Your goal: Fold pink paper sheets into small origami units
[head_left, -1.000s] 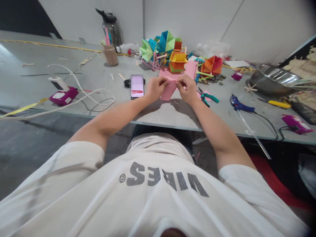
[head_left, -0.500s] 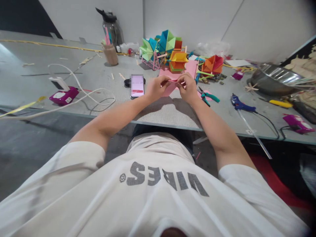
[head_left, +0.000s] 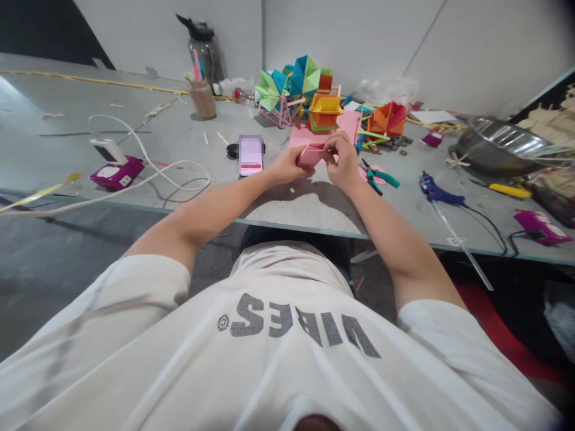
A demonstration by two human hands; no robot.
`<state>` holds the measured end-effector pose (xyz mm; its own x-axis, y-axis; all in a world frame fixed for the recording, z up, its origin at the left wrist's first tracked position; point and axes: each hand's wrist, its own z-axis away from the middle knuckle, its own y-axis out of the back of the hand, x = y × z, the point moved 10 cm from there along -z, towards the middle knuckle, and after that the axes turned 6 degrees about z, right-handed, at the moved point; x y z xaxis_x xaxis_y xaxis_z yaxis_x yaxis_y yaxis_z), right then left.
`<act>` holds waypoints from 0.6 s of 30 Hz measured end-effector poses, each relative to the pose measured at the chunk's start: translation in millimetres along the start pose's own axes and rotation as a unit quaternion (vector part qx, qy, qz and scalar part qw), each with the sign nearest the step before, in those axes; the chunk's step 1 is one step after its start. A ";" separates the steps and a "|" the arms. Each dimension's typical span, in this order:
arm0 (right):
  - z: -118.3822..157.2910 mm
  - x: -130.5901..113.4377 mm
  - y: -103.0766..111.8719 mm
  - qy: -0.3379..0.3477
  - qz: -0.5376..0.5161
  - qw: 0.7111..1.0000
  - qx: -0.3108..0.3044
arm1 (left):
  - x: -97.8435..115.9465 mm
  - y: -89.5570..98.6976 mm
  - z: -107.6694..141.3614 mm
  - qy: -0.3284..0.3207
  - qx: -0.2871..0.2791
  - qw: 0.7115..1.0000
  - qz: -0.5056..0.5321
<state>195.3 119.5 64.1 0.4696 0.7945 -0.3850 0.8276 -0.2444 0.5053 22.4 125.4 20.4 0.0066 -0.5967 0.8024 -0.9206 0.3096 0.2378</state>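
A small piece of folded pink paper (head_left: pixel 311 155) is between my hands, above the grey table. My left hand (head_left: pixel 290 164) grips its left side, with the thumb below and the fingers partly hidden behind it. At the paper's upper right edge, the fingers of my right hand (head_left: pixel 338 157) pinch it. Under and behind my hands lie larger pink sheets (head_left: pixel 348 124). Folded paper shapes in yellow-orange (head_left: pixel 326 111), green and blue (head_left: pixel 305 75) and orange-red (head_left: pixel 387 120) stand just beyond.
Left of my hands lies a phone (head_left: pixel 250 157). Teal-handled pliers (head_left: pixel 380 175), a blue glue gun (head_left: pixel 442 190), a yellow-handled cutter (head_left: pixel 510 190) and a metal bowl (head_left: pixel 489 146) are on the right. A purple power block (head_left: pixel 117 173) with a white cable is at left.
The pink paper has turned so its broad face now shows towards me. My left hand has shifted its hold round the paper's left side; my right hand stays near its place.
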 end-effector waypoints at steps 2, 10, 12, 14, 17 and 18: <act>0.8 -6.4 -3.4 -0.003 0.002 1.000 -0.017 | 4.6 -3.5 0.7 0.003 -0.027 1.000 0.010; 5.4 -17.7 -9.0 0.006 0.000 1.000 -0.030 | 12.9 -9.6 5.5 -0.006 -0.051 0.999 0.019; 5.5 -15.8 -8.8 0.000 -0.007 1.000 -0.024 | 11.6 -9.0 5.3 -0.003 -0.046 0.999 0.013; 4.8 -17.7 -7.5 -0.001 -0.017 1.000 -0.014 | 11.0 -7.3 4.3 -0.007 -0.039 0.999 0.012; 4.2 -22.7 -5.8 -0.008 -0.015 1.000 -0.002 | 11.6 -7.4 2.6 -0.017 -0.038 0.999 0.013; 4.4 -23.8 -5.5 -0.011 -0.012 1.000 0.000 | 12.7 -8.7 2.3 -0.023 -0.040 0.999 0.011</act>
<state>180.9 99.5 67.1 0.4561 0.7875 -0.4146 0.8389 -0.2248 0.4957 29.6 113.4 27.3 -0.0328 -0.6216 0.7826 -0.8862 0.3802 0.2648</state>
